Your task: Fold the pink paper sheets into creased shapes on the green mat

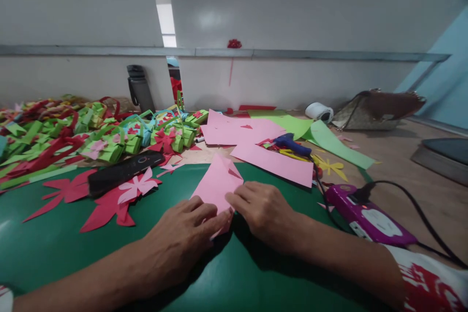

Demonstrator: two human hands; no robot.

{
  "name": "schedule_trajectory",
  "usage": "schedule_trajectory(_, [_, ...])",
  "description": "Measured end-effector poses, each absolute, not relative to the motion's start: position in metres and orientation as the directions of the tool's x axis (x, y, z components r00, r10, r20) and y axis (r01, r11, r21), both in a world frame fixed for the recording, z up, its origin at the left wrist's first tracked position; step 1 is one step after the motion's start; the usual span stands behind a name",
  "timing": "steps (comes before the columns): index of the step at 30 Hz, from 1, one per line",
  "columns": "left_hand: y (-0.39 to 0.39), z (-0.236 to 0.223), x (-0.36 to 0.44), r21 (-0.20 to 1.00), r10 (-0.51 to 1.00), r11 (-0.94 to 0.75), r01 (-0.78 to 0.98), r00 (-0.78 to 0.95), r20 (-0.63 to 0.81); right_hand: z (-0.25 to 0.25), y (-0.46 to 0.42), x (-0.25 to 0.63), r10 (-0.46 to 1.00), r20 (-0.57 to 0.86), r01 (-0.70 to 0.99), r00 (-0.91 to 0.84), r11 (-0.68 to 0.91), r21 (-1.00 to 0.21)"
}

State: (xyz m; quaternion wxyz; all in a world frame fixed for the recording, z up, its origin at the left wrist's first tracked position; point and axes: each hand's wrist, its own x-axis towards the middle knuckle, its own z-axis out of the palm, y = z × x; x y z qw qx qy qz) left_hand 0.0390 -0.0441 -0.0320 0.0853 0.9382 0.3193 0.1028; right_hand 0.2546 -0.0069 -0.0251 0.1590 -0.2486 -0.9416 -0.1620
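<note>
A sheet of pink paper (215, 183) lies in front of me on the green mat, with a folded corner near its top. My left hand (186, 231) grips the paper's lower left part between thumb and fingers. At its lower right edge, my right hand (261, 209) pinches the same sheet, its fingers curled. The two thumbs nearly meet at the lower end, and the hands cover part of that edge. Left of my hands lie red paper flower cutouts (106, 212), with a pink paper flower (137, 186) on top of one.
A black phone (126, 170) rests at the left beside many green paper baskets (109, 151). Farther back stands a bottle (141, 90). Pink sheets (278, 163), a blue glue gun (292, 144) and a purple power strip (369, 217) with cords lie rightward. A handbag (376, 109) sits behind.
</note>
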Motion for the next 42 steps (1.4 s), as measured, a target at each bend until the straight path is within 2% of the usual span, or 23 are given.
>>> schedule_trajectory(4, [-0.040, -0.029, 0.030, 0.208, 0.562, -0.823, 0.529, 0.813, 0.154, -0.014, 0.006, 0.262, 0.491, 0.374, 0.578, -0.787, 0.798, 0.168])
schedule_trajectory(7, [-0.039, -0.030, 0.020, 0.187, 0.535, -0.844, 0.503, 0.814, 0.225, -0.009, 0.009, 0.266, 0.525, 0.332, 0.587, -0.784, 0.801, 0.119])
schedule_trajectory(10, [-0.038, -0.031, 0.013, 0.243, 0.539, -0.840, 0.485, 0.797, 0.274, -0.005, 0.004, 0.271, 0.574, 0.284, 0.609, -0.768, 0.792, 0.046])
schedule_trajectory(13, [-0.039, -0.029, 0.013, 0.343, 0.592, -0.788, 0.512, 0.784, 0.190, 0.001, -0.007, 0.277, 0.604, 0.224, 0.611, -0.765, 0.790, -0.048])
schedule_trajectory(18, [-0.041, -0.019, 0.019, 0.327, 0.609, -0.771, 0.546, 0.783, 0.126, 0.012, -0.022, 0.283, 0.606, 0.048, 0.572, -0.794, 0.771, -0.279])
schedule_trajectory(20, [-0.041, -0.017, 0.022, 0.328, 0.619, -0.765, 0.554, 0.774, 0.136, 0.013, -0.023, 0.286, 0.601, -0.009, 0.575, -0.799, 0.760, -0.304])
schedule_trajectory(24, [-0.042, -0.017, 0.025, 0.295, 0.641, -0.755, 0.586, 0.754, 0.143, 0.006, -0.021, 0.292, 0.561, 0.001, 0.549, -0.828, 0.810, -0.208])
schedule_trajectory(27, [-0.040, -0.020, 0.025, 0.185, 0.627, -0.779, 0.599, 0.755, 0.195, 0.003, -0.020, 0.295, 0.533, 0.094, 0.535, -0.841, 0.845, -0.001])
schedule_trajectory(30, [-0.038, -0.021, 0.024, 0.074, 0.621, -0.780, 0.621, 0.755, 0.209, 0.003, -0.018, 0.295, 0.476, 0.265, 0.533, -0.838, 0.817, 0.219])
schedule_trajectory(32, [-0.038, -0.020, 0.024, 0.046, 0.644, -0.758, 0.651, 0.736, 0.211, 0.005, -0.017, 0.295, 0.407, 0.359, 0.517, -0.840, 0.802, 0.298])
schedule_trajectory(35, [-0.038, -0.021, 0.026, 0.046, 0.680, -0.723, 0.689, 0.699, 0.221, 0.006, -0.016, 0.295, 0.344, 0.406, 0.491, -0.847, 0.797, 0.351])
schedule_trajectory(39, [-0.036, -0.026, 0.029, 0.061, 0.698, -0.704, 0.708, 0.672, 0.246, 0.003, -0.014, 0.296, 0.336, 0.428, 0.502, -0.839, 0.781, 0.372])
schedule_trajectory(42, [-0.035, -0.030, 0.031, 0.063, 0.686, -0.712, 0.700, 0.672, 0.279, -0.001, -0.012, 0.296, 0.429, 0.374, 0.539, -0.822, 0.799, 0.268])
